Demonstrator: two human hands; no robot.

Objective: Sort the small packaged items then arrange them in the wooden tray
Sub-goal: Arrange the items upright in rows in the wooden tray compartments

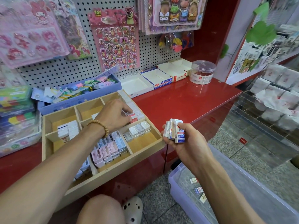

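Eraser packets (174, 131) — a small bunch — sit gripped in my right hand (186, 143) beside the wooden tray (145, 152); my left hand (114, 115) pinches one red-white packet (135, 116) in its far-right compartment.

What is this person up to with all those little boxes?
Someone is sorting small packaged erasers into a wooden tray on a red counter. The left hand reaches into the tray's far right compartment, fingers on the red-and-white packs lined up there. The right hand holds a small stack of blue-and-white packs just beyond the tray's right edge. Several compartments already hold neat rows; others are partly bare. A clear bin on the floor holds a few more packs.
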